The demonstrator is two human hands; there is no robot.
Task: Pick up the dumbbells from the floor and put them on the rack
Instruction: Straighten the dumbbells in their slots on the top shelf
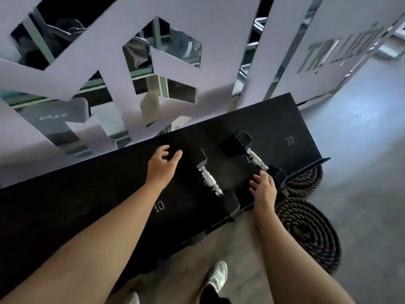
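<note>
Two dumbbells, near [211, 183] and far [255, 157]: lying side by side on the black rack [87, 205]. I judge them heavy and rigid; the knurled metal handle is where I'd take hold. My left hand [161, 166] and right hand [264, 190] hover spread, holding nothing. Rack marked "10" and "20"; the bench behind seems to read "ORAX".

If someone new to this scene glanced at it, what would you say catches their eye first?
Probably the two bare hands, the left hand and right hand, both open above the black rack, flanking two dumbbells whose bright metal handles stand out against it. Next, the coiled thick rope on the floor right of the rack, and the pale wall with angular mirrored cut-outs behind.
</note>
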